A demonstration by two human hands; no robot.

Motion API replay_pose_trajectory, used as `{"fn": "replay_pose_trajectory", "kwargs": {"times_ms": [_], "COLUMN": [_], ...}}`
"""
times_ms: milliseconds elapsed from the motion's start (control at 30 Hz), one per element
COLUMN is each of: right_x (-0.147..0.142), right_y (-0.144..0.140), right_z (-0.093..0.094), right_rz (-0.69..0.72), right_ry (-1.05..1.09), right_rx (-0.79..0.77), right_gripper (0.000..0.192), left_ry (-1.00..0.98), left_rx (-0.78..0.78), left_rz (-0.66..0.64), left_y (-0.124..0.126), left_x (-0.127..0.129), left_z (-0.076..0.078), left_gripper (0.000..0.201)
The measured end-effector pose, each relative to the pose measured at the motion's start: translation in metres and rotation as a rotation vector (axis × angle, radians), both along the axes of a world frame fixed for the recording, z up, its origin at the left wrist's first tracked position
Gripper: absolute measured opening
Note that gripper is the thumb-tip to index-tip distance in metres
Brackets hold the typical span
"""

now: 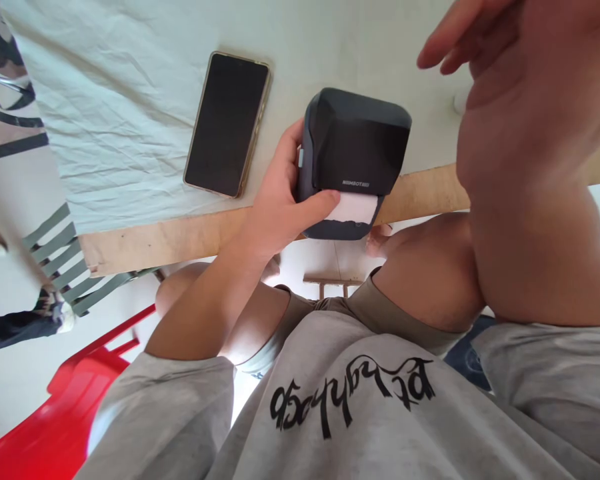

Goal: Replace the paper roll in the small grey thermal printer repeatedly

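Note:
My left hand [285,193] grips a black label printer [363,137] from its left side, with the thumb across the front below the lid. A white label strip [355,207] sticks out of the printer's front slot, and its lower edge looks uneven. The printer is over the table's near edge. My right hand [500,60] is raised close to the camera at the upper right, apart from the printer. Its visible fingers point left, apart and holding nothing that I can see; part of the hand is cut off by the frame.
A phone [227,125] with a dark screen lies left of the printer on the pale cloth [115,120]. The table has a wooden edge [165,237]. A red plastic chair [80,393] stands at lower left. A small white object [461,101] is partly hidden behind my right arm.

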State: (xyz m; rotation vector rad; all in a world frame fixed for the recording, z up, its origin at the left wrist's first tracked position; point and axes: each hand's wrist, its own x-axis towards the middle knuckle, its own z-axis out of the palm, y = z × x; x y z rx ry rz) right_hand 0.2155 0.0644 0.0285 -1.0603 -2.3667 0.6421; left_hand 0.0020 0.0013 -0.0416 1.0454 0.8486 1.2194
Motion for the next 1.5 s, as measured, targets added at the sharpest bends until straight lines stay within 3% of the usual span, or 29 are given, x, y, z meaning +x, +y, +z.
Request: {"fn": "replay_pose_trajectory", "kwargs": {"times_ms": [100, 300, 467, 633, 767, 1000, 1167, 1400, 1500], "right_x": [-0.006, -0.014, -0.011, -0.011, -0.014, -0.008, -0.005, -0.009, -0.010], "right_y": [-0.012, -0.009, 0.003, 0.004, 0.001, 0.012, 0.004, 0.000, 0.002], "right_z": [0.005, 0.000, 0.000, -0.002, -0.001, -0.008, -0.004, -0.007, -0.008], "right_rz": [0.013, 0.001, 0.001, 0.074, 0.073, 0.139, 0.121, 0.199, 0.212], "right_ry": [-0.008, 0.138, 0.100, 0.028, 0.076, 0.053, 0.219, 0.184, 0.171], "right_rx": [-0.027, -0.117, -0.162, -0.073, 0.026, -0.059, -0.006, 0.100, 0.075], "right_gripper": [0.051, 0.045, 0.057, 0.066, 0.063, 0.062, 0.055, 0.048, 0.047], "left_ry": [-0.032, -0.152, -0.127, -0.118, -0.142, -0.193, -0.203, -0.212, -0.208], "left_rx": [-0.006, -0.164, -0.168, -0.261, -0.203, -0.279, -0.271, -0.255, -0.230], "left_rz": [-0.025, -0.037, -0.046, -0.059, -0.024, 0.060, 0.140, 0.148, 0.138], "left_y": [-0.001, -0.006, -0.006, -0.006, -0.001, 0.001, 0.001, -0.002, -0.002], "left_x": [0.000, 0.008, 0.008, 0.005, 0.007, 0.015, 0.016, 0.016, 0.014], "left_z": [0.004, 0.025, 0.025, 0.025, 0.021, 0.041, 0.039, 0.042, 0.042], "left_gripper": [0.067, 0.034, 0.046, 0.044, 0.052, 0.025, 0.027, 0.028, 0.028]}}
